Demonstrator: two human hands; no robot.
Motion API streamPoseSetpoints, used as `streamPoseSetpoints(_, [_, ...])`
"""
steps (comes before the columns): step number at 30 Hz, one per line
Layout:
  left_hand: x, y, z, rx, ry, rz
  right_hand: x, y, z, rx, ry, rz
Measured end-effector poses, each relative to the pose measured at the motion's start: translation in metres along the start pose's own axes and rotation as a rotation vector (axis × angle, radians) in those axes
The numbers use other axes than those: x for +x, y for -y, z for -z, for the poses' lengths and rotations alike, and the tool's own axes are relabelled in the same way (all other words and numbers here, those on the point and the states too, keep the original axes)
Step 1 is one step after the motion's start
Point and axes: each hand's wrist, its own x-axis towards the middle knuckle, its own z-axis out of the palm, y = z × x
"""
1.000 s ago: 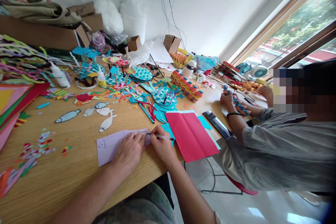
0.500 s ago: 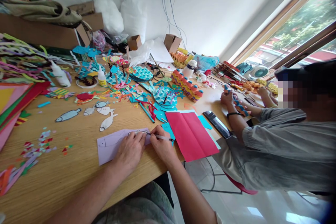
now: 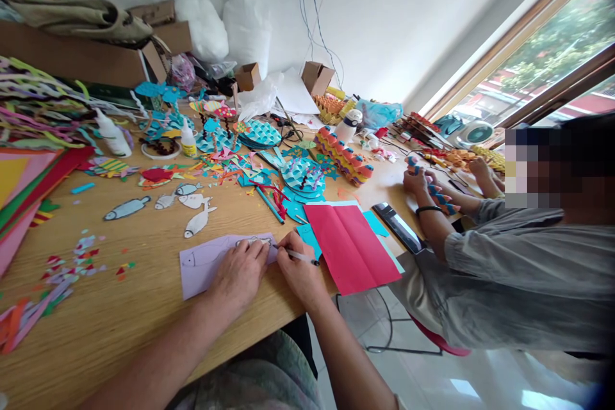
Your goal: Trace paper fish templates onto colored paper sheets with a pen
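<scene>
A sheet of purple paper (image 3: 195, 278) lies near the table's front edge, with a fish outline drawn at its left end. My left hand (image 3: 237, 272) rests on it with flat fingers. Under those fingertips is a pale fish cutout (image 3: 259, 241), mostly hidden. My right hand (image 3: 298, 272) grips a pen (image 3: 303, 257), its tip at the right end of the cutout. Beyond the paper lie several fish cutouts, among them a blue-grey fish (image 3: 127, 208) and a white fish (image 3: 198, 222).
Folded red paper (image 3: 353, 246) overlaps teal sheets to the right. Beside it is a phone (image 3: 398, 227). Glue bottles (image 3: 113, 134), paper scraps (image 3: 84, 262) and a blue scaled fish craft (image 3: 302, 174) cover the table (image 3: 148, 307). A co-worker (image 3: 509, 275) at right holds a scaled paper craft.
The pen tip has shifted slightly along the cutout's right end, and my right hand has tilted a little. The view has moved slightly. My left hand stays on the paper.
</scene>
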Motion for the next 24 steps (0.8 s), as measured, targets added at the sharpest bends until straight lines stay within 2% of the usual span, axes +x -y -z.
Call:
streamPoseSetpoints(10, [0.0026,-0.0016,0.0014,0.015,0.004,-0.005,-0.0031,0.0009,0.0011,-0.023,-0.002,0.018])
streamPoseSetpoints(24, [0.0016,-0.0004,0.0009,0.001,0.009,-0.007,0.0000,-0.0021,-0.0002,0.068,0.035,0.020])
